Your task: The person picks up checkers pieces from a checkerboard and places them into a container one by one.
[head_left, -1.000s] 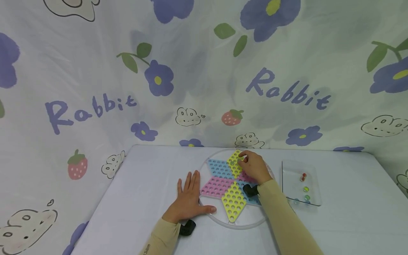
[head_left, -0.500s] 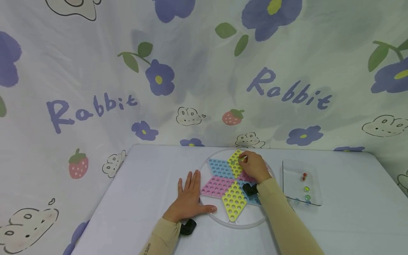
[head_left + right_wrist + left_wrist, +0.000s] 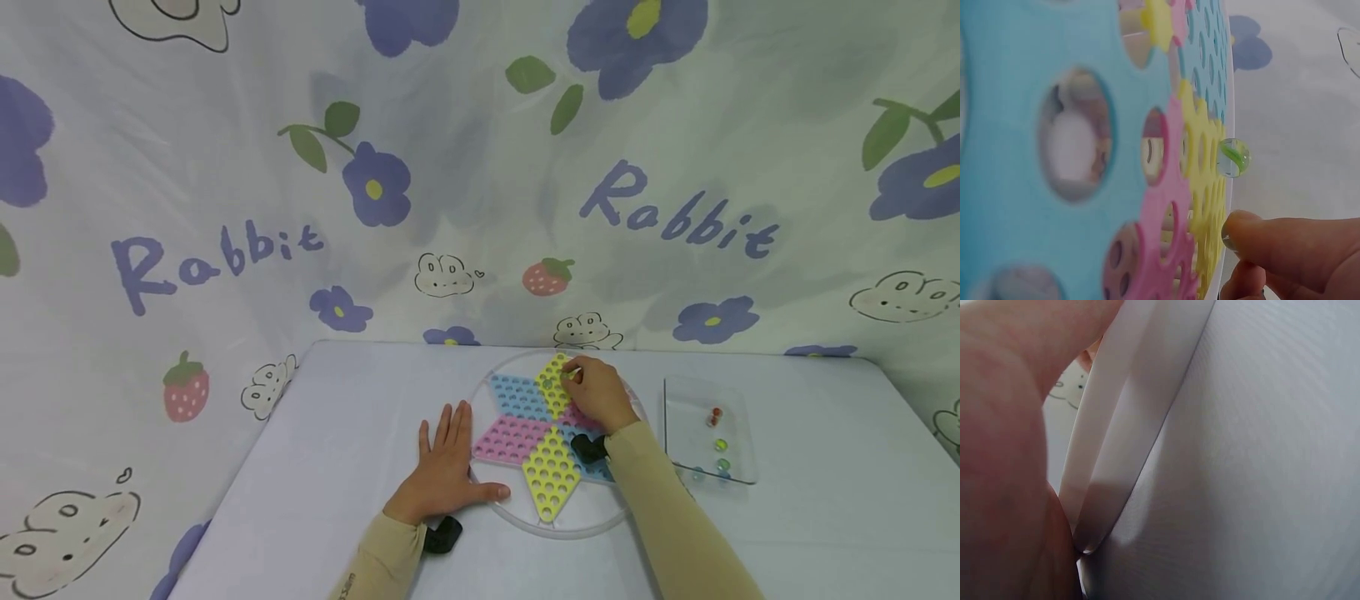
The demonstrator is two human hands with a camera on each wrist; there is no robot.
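A round Chinese checkers board (image 3: 510,521) with a star of yellow, blue and pink holed sections lies on the table. My right hand (image 3: 598,392) is over its far yellow point, thumb and index finger pinching a glass marble (image 3: 1229,239), mostly hidden by the fingertips. Close by, a clear marble with a green swirl (image 3: 1233,157) sits in a hole of the yellow section (image 3: 1200,156). At the board's left side my left hand (image 3: 442,471) rests with fingers spread and thumb over the rim. The board's pale edge (image 3: 1129,419) runs beside that palm in the left wrist view.
Right of the board stands a clear plastic tray (image 3: 746,417). In it lie red marbles (image 3: 715,414), a yellow-green marble (image 3: 721,446) and several others near its front wall. A patterned curtain (image 3: 480,208) hangs behind the table (image 3: 352,417).
My right thumb and index fingertip have drawn slightly closer together over the far yellow section. The left hand, board and tray have stayed in place.
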